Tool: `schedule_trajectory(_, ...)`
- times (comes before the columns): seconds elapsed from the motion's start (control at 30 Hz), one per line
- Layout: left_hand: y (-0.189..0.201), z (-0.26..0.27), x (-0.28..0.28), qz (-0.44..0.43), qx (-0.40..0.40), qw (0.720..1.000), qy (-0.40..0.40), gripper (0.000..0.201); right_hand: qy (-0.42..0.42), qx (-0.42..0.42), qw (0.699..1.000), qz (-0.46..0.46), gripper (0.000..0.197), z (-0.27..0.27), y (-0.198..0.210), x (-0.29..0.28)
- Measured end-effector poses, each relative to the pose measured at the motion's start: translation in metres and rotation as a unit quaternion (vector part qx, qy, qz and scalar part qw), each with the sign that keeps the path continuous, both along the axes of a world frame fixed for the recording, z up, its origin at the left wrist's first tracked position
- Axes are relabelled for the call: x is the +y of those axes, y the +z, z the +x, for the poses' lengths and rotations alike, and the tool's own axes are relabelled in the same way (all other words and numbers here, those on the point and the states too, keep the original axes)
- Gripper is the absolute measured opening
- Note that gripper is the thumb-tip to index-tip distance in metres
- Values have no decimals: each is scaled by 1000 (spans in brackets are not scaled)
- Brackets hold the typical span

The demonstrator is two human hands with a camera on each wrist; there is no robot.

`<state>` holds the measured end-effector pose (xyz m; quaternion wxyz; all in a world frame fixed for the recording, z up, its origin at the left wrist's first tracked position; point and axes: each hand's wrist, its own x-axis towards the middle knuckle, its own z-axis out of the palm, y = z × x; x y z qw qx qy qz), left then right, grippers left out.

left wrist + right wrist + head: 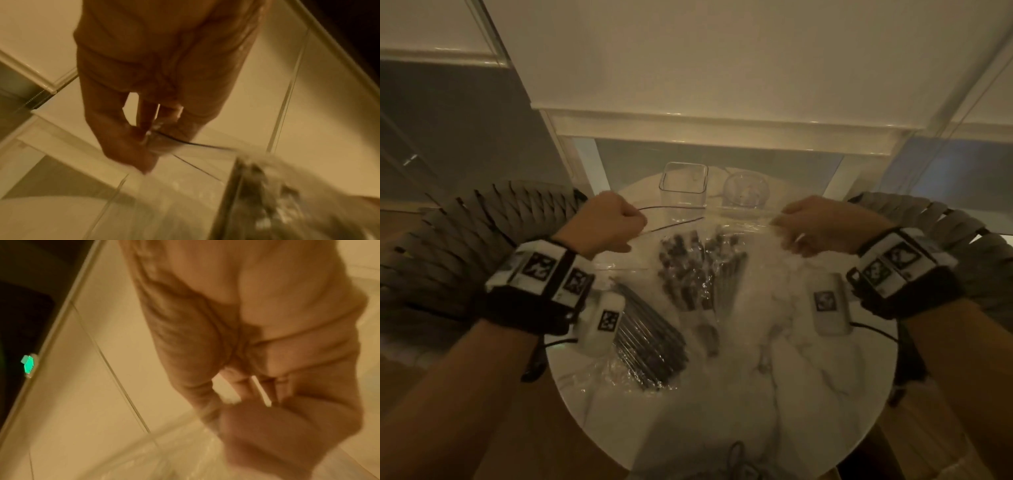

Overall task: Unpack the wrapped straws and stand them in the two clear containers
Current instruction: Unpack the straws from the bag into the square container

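A clear plastic bag [698, 260] of dark straws hangs between my hands over the round marble table [791, 377]. My left hand [616, 222] pinches the bag's left top edge, where a dark strip runs along the mouth [195, 143]. My right hand [815, 222] grips the right top edge, and the film is stretched between them. In the right wrist view my right hand [236, 402] is curled and blurred over crinkled film [144, 459]. A square clear container [683, 186] and a round clear container [745, 192] stand behind the bag, both without straws.
A second wrapped pack of dark straws [650, 346] lies on the table's left near side. Woven chairs stand at the left [465, 240] and right [955, 222]. A white window frame [722, 130] runs behind the table.
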<state>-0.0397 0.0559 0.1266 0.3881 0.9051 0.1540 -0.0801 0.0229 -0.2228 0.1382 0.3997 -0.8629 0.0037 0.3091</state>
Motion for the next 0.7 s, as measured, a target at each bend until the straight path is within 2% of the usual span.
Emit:
schedule_trajectory(0.1,-28,11,-25,-81,110,991,13,27,36,84,996,-1,22,-8,-26,24)
schedule_trajectory(0.17,-43,16,-34,-133,119,983,48,31,30,115,990,80,29,-11,-32,34)
schedule_trajectory(0.2,-48,20,-34,-149,101,981,69,29,0,100,986,136,36,-9,-33,35)
schedule_trajectory(0.27,-48,25,-29,-172,48,977,113,28,-104,14,974,199,49,3,-37,26)
schedule_trajectory(0.33,-45,27,-23,-145,1,980,139,44,-189,-82,962,179,49,11,-45,22)
schedule_trajectory(0.37,-44,28,-23,-99,-13,986,133,41,-200,-115,963,138,46,11,-50,24)
schedule_trajectory(0.4,-41,27,-26,-55,-10,992,115,35,-197,-137,964,114,43,12,-56,25)
schedule_trajectory(0.43,-42,26,-28,-30,-2,996,87,36,-189,-136,966,112,40,9,-56,30)
schedule_trajectory(0.47,-40,23,-32,-44,21,997,64,48,-179,-114,968,131,40,6,-55,35)
schedule_trajectory(0.5,-38,22,-37,-95,45,993,52,58,-149,-67,974,154,46,2,-53,41)
schedule_trajectory(0.57,-31,17,-48,-158,65,985,21,54,-53,21,981,185,69,-4,-51,50)
schedule_trajectory(0.6,-31,17,-51,-135,67,989,4,58,-9,38,980,193,80,-6,-51,52)
schedule_trajectory(0.63,-30,17,-51,-102,63,993,-9,72,10,43,979,198,87,-7,-48,51)
schedule_trajectory(0.67,-27,15,-51,-54,62,997,-9,89,6,43,977,211,88,-4,-44,48)
schedule_trajectory(0.7,-27,16,-47,-17,50,999,-3,95,-19,41,973,224,84,-1,-39,43)
